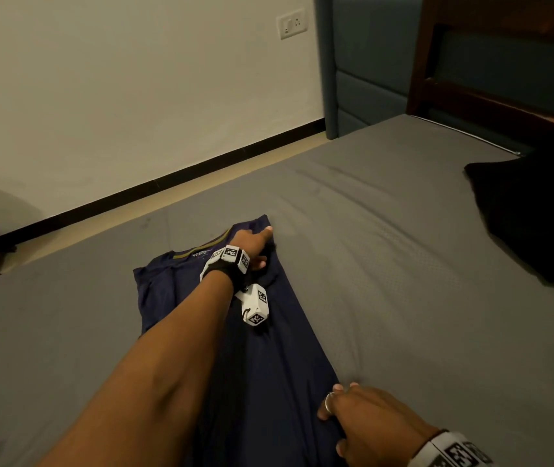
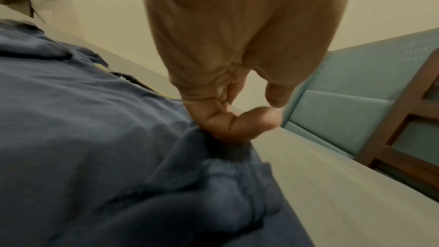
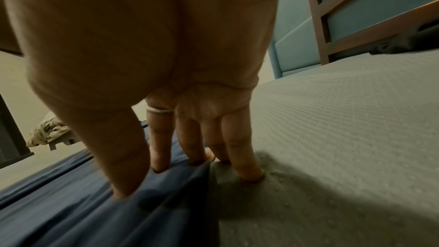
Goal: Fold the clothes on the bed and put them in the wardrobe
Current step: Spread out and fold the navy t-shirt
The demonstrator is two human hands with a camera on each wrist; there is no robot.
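Navy shirt point(image 1: 262, 348) lies on the grey bed point(image 1: 403, 264), folded into a long strip; its long axis runs from you out toward the collar end. Your left hand point(image 1: 255, 244) sits at the far collar end, fingers curled into a bunched bit of cloth, though the wrist view is blurry, so probably a pinch. Your right hand point(image 1: 363, 419) is at the near end, fingers straight, tips pressing the strip's right edge. Next fold likely goes end-to-end; black garment point(image 1: 531, 224) waits well apart, right.
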